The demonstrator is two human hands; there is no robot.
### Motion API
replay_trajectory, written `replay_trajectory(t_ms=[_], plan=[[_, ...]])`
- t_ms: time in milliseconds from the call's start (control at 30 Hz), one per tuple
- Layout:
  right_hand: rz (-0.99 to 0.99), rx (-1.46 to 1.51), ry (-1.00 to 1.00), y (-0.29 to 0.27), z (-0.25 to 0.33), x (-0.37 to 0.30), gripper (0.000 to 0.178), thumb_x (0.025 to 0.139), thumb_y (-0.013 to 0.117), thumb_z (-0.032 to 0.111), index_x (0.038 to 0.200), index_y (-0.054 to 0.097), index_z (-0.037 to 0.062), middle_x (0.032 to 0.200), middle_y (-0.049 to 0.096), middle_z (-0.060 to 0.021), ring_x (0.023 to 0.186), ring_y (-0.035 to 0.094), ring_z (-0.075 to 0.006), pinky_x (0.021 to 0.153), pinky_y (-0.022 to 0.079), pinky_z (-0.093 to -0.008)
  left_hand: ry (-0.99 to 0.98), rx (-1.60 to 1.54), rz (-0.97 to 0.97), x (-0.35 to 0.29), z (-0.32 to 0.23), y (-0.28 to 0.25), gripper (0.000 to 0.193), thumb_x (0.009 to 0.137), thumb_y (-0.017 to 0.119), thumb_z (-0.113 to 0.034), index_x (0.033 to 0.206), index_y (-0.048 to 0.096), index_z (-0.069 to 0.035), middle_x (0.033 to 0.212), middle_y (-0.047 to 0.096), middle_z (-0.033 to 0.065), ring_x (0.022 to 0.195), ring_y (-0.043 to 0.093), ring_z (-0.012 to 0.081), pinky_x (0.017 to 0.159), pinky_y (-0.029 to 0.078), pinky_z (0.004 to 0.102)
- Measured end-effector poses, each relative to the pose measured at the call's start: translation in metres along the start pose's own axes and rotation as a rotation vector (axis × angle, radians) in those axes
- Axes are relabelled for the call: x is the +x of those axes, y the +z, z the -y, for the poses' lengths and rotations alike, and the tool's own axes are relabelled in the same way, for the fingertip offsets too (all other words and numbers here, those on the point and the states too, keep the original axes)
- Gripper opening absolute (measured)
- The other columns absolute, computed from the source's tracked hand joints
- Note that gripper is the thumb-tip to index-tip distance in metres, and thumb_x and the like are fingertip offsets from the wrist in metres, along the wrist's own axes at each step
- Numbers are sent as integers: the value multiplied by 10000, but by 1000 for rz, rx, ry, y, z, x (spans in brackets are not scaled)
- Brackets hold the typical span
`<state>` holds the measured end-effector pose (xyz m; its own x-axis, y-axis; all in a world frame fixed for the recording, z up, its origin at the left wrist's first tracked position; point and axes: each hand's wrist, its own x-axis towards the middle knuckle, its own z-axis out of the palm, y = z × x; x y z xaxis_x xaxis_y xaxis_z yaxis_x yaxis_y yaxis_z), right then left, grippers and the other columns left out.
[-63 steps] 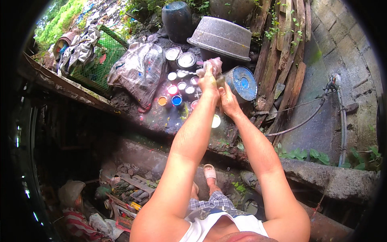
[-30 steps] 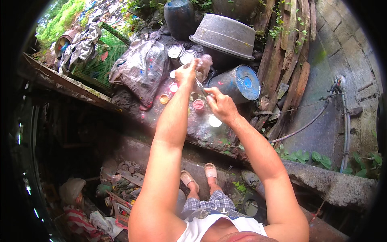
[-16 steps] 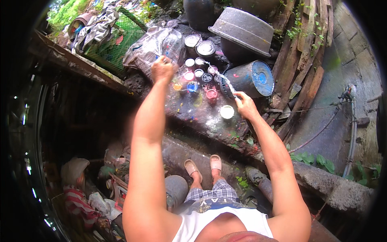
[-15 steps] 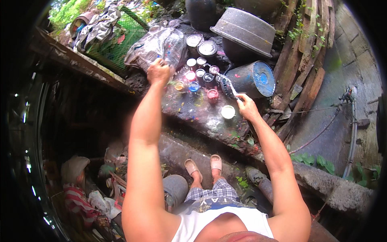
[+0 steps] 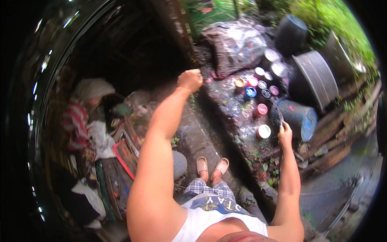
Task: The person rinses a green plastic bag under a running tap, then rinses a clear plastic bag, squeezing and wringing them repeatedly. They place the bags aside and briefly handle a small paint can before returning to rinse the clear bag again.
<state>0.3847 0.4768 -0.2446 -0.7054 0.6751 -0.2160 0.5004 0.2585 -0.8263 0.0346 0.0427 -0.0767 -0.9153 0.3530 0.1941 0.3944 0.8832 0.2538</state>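
My left hand [image 5: 190, 81] is a closed fist above the left edge of the paint-spattered slab. Whatever it may hold is hidden, though a small dark spot shows at its fingers. In my right hand [image 5: 286, 135] is a thin stick-like tool [image 5: 281, 122], pointing away from me; blur hides its exact kind. Just left of that hand stands an open pot of whitish paint [image 5: 264, 131]. Beyond are a pot of red paint [image 5: 262, 109], a blue one [image 5: 250, 92], a yellow-orange one [image 5: 239, 82] and several others.
A paint-marked plastic sack [image 5: 236, 50] lies behind the pots. A tipped blue bucket [image 5: 298, 121] and a large grey basin [image 5: 317, 76] stand to the right, near wooden planks [image 5: 334, 149]. A dark gutter [image 5: 219, 133] borders the slab. Cloths and scraps [image 5: 100, 137] lie left.
The view has swung left. My left hand has moved from in front of the sack toward the slab's left edge. My right hand stays near the whitish pot, its tool still held.
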Motion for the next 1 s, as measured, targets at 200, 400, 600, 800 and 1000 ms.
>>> replay_trajectory(t_ms=[200, 400, 600, 800, 1000], plan=[[-12, -16, -111, -10, -10, 11, 359, 1072, 608, 104, 1420, 691, 72, 798, 651, -11, 591, 508, -80, 533, 428, -287, -188, -74, -34, -51, 69, 0, 465, 822, 742, -325, 1228, 638, -125, 1214, 662, 198, 1185, 644, 417, 1011, 527, 563], [98, 10, -38, 7, 19, 4, 367, 1121, 565, 195, 1468, 655, 118, 617, 493, 45, 445, 387, -68, 398, 320, -287, -313, -303, -30, -131, 188, 9, 381, 943, 621, -104, 1308, 680, -196, 1335, 599, 216, 1269, 620, 448, 1122, 517, 517], [5, 7, -235, -28, -13, 55, 385, 1130, 560, 196, 1509, 623, 165, 603, 472, 46, 426, 381, -71, 380, 293, -284, -426, -201, -254, -176, 237, -24, 405, 960, 640, -122, 1331, 763, -225, 1201, 718, 140, 1068, 718, 382, 940, 592, 476], [32, 13, -59, -6, 32, 10, 400, 1117, 573, 163, 1514, 620, 165, 630, 489, 47, 433, 378, -63, 390, 290, -280, -518, -156, -689, -294, 313, -123, 297, 927, 691, -2, 1215, 761, -4, 1130, 720, 190, 1092, 693, 364, 998, 546, 457], [-211, -130, -295, -58, 23, 27, 398, 1073, 614, 209, 1413, 687, 15, 891, 737, -85, 665, 632, -146, 633, 520, -341, -640, 703, -736, -420, 427, -232, 316, 962, 695, -241, 1185, 767, -29, 1194, 746, 222, 1108, 692, 445, 985, 544, 533]])
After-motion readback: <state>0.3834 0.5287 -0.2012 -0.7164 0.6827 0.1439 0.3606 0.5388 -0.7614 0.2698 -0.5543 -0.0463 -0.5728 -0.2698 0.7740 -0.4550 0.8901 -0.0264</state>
